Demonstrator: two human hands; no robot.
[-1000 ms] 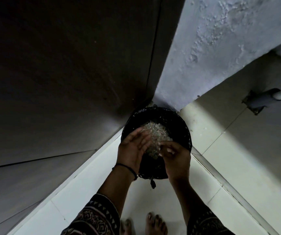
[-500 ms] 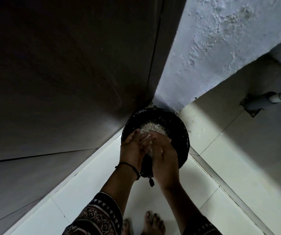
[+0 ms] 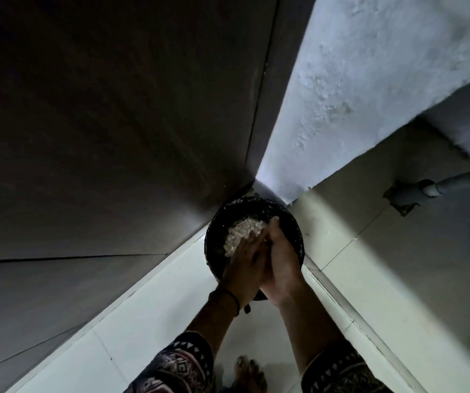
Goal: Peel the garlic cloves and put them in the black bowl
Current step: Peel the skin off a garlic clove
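Observation:
A round black container [image 3: 290,222] lined with a black bag stands on the floor in the corner. Inside it lies a pale heap of garlic skins [image 3: 241,235]. Both my hands hover over its near side. My left hand [image 3: 243,269] and my right hand [image 3: 283,259] lie palm against palm, fingers straight and pointing at the heap. I see nothing held between them. Whether any cloves lie under the skins is hidden.
A dark panelled wall [image 3: 114,137] rises on the left and a rough plastered wall [image 3: 355,80] on the right. A grey pipe [image 3: 441,187] enters the floor at far right. My bare foot [image 3: 249,374] stands on the white floor tiles [image 3: 148,321].
My hands were apart above the skins a second ago. They have come together palm to palm and slid toward the right side of the container.

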